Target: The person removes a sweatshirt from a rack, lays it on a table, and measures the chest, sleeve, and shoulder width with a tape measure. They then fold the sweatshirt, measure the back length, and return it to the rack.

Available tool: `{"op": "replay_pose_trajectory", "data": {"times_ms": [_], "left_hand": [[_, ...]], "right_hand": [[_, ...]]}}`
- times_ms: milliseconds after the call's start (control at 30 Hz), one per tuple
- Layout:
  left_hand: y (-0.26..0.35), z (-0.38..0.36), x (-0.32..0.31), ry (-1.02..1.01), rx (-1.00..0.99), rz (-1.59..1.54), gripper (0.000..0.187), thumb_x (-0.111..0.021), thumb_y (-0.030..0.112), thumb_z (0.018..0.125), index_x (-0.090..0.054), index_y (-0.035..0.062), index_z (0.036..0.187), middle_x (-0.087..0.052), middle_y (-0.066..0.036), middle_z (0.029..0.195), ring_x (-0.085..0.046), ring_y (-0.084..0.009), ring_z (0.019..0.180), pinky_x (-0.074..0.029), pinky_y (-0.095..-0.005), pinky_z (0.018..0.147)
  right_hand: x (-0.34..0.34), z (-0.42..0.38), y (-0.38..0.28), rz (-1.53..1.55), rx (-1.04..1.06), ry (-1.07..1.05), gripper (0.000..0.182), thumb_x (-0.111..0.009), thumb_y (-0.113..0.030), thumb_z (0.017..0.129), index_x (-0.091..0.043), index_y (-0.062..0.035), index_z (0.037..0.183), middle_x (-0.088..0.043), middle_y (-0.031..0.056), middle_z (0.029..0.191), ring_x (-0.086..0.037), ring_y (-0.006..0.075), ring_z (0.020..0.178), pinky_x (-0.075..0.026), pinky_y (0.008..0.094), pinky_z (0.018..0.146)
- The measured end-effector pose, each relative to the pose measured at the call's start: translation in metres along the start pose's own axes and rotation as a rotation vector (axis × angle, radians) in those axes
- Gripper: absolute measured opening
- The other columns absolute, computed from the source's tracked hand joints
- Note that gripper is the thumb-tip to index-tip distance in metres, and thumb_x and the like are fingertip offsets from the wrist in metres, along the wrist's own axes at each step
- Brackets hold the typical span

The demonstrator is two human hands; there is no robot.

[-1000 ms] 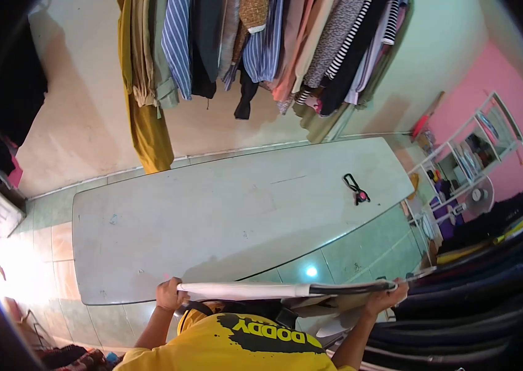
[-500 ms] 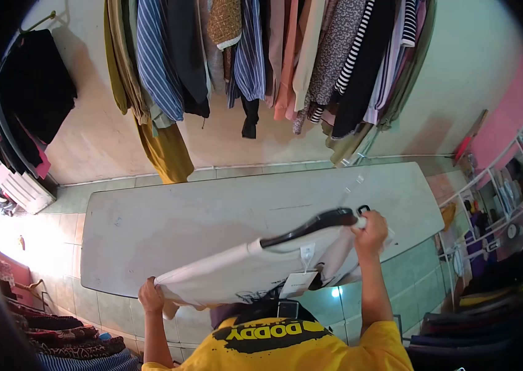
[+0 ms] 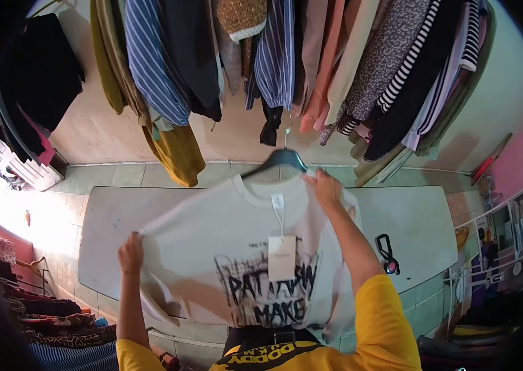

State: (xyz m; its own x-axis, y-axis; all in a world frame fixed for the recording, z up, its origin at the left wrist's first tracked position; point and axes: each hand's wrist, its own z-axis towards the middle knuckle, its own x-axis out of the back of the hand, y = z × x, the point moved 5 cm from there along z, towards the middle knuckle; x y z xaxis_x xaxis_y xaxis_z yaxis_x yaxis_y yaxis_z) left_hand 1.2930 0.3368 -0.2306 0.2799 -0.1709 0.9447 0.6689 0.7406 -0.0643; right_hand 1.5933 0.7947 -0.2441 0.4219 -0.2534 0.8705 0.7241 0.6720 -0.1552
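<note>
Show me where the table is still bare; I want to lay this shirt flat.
The table is bare at its right end, between the white T-shirt and the black scissors, and along its left end past the left hand. The middle is hidden by the shirt, which the right hand holds at the hanger. Overhead, hanging clothes crowd the far side.

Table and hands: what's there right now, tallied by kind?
White shirts: 1
Hangers: 1
Paper tags: 1
Black scissors: 1
Total: 4
The left hand and right hand hold the shirt over the table.
</note>
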Motion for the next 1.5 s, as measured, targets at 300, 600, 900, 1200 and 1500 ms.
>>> {"op": "replay_pose_trajectory", "data": {"times_ms": [300, 600, 900, 1200, 1500], "left_hand": [[0.136, -0.06, -0.073, -0.241, -0.152, -0.016, 0.065, -0.047, 0.043, 0.08, -0.032, 0.004, 0.13, -0.021, -0.016, 0.139, -0.018, -0.0323, 0.129, -0.005, -0.0525, 0.104], [0.2, -0.139, -0.055, -0.433, -0.047, -0.333, 0.061, -0.039, 0.043, 0.081, -0.032, 0.0091, 0.131, -0.018, -0.018, 0.14, -0.012, -0.0371, 0.129, 0.0, -0.0558, 0.101], [0.201, -0.142, -0.054, -0.397, -0.048, -0.272, 0.059, -0.037, 0.039, 0.08, -0.03, 0.011, 0.132, -0.019, -0.016, 0.14, -0.014, -0.0357, 0.129, -0.001, -0.0547, 0.101], [0.202, -0.145, -0.055, -0.33, -0.056, -0.215, 0.057, -0.04, 0.036, 0.081, -0.029, 0.015, 0.133, -0.02, -0.013, 0.14, -0.016, -0.0328, 0.129, -0.005, -0.0543, 0.102], [0.199, -0.147, -0.056, -0.349, -0.046, -0.207, 0.056, -0.042, 0.036, 0.082, -0.028, 0.0171, 0.133, -0.02, -0.01, 0.141, -0.015, -0.03, 0.13, -0.006, -0.0537, 0.102]], "right_hand": [[-0.135, -0.031, -0.02, -0.141, -0.217, -0.491, 0.051, -0.053, -0.035, 0.079, -0.041, -0.0078, 0.12, -0.049, 0.0087, 0.114, -0.044, 0.0253, 0.11, -0.026, 0.0488, 0.096], [0.032, -0.21, 0.099, -0.013, -0.338, -0.064, 0.05, -0.055, -0.029, 0.076, -0.043, -0.0128, 0.122, -0.031, 0.0195, 0.131, -0.025, 0.0445, 0.12, -0.016, 0.0583, 0.096], [0.072, -0.304, 0.276, -0.292, -0.526, -0.312, 0.045, -0.044, -0.032, 0.085, -0.036, -0.024, 0.128, -0.033, 0.0123, 0.131, -0.033, 0.0407, 0.116, -0.026, 0.0584, 0.092], [0.107, -0.296, 0.303, -0.36, -0.491, 0.079, 0.039, -0.041, -0.027, 0.088, -0.04, -0.0051, 0.12, -0.041, 0.0216, 0.119, -0.037, 0.0416, 0.109, -0.029, 0.0528, 0.09], [0.092, -0.411, 0.141, 1.087, -0.713, -0.283, 0.011, -0.057, -0.014, 0.082, -0.054, -0.0032, 0.081, -0.053, 0.0015, 0.067, -0.05, 0.0124, 0.062, -0.041, 0.0249, 0.057]]}}
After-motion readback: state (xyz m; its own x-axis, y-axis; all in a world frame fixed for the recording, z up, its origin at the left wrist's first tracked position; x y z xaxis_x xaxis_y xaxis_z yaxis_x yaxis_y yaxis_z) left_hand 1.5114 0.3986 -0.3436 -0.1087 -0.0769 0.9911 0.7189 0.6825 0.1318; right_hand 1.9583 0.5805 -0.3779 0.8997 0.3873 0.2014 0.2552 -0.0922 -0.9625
